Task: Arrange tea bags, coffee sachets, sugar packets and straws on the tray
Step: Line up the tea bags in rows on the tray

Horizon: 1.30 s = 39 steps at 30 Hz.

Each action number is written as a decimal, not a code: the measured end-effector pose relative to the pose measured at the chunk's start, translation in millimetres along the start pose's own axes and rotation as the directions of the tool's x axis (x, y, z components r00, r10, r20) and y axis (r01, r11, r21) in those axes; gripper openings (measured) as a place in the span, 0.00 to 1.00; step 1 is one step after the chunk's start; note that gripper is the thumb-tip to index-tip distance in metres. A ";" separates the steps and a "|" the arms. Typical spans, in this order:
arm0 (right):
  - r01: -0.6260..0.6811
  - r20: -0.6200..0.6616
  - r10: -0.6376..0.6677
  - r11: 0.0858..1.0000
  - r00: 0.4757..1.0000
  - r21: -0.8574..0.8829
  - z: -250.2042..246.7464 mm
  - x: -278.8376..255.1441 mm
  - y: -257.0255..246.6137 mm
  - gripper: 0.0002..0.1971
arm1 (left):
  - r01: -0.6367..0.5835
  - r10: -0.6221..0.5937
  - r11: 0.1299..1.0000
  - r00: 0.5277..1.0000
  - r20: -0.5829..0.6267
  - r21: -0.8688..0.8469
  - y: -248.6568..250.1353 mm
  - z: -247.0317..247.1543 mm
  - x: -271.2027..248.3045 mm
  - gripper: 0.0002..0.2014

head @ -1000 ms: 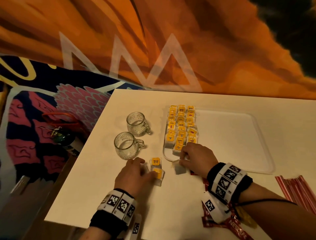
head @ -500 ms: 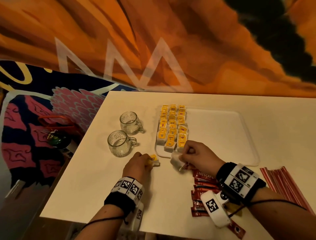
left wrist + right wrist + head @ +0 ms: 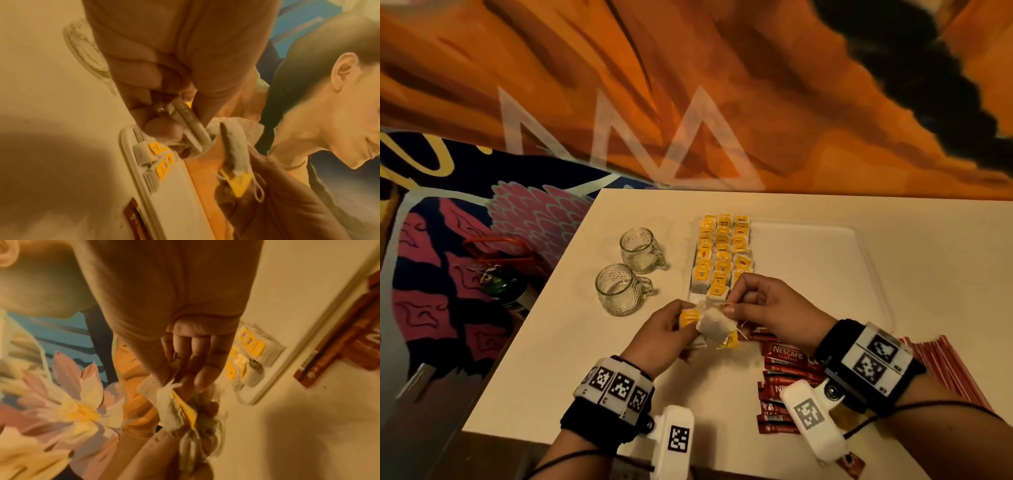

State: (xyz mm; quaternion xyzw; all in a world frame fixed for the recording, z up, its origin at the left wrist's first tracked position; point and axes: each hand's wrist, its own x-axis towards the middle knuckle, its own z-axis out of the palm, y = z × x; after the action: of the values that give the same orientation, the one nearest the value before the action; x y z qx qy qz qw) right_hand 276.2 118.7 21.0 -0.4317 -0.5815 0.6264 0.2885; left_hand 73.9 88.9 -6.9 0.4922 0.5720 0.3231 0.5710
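White table (image 3: 592,359): two glass mugs (image 3: 619,289) left of both hands (image 3: 664,334), each pinching tea bags (image 3: 717,325).

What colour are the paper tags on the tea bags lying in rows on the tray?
Yellow, with small dark print. The tags show best in the head view, along the tray's left side.

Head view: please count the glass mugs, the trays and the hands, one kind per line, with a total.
Glass mugs: 2
Tray: 1
Hands, left hand and right hand, both holding tea bags: 2
Total: 5
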 end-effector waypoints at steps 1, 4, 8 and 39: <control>0.009 -0.011 -0.009 1.000 1.000 -0.029 1.4 1.7 -0.6 0.06 | 0.009 -0.009 0.999 1.000 0.017 -0.050 2.1 2.4 -1.7 0.05; 0.002 -0.052 -0.008 0.994 0.999 -0.110 3.4 5.1 2.4 0.06 | 0.051 -0.043 0.989 0.997 0.056 -0.141 5.7 6.3 -5.9 0.07; -0.036 -0.067 0.028 0.993 0.997 -0.116 4.8 4.5 3.3 0.06 | 0.161 -0.157 0.949 0.987 0.037 -0.270 7.4 9.8 -2.9 0.09; -0.056 -0.046 0.042 0.924 0.998 -0.378 -17.7 0.7 -12.3 0.07 | 0.003 0.002 0.991 0.999 0.033 -0.134 5.9 17.9 11.1 0.04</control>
State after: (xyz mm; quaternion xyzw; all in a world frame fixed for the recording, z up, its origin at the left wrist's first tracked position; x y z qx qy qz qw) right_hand 289.7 129.7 33.8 -0.5052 -0.6753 0.5010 0.1945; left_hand 94.0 97.6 -7.7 0.4578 0.5395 0.3525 0.6124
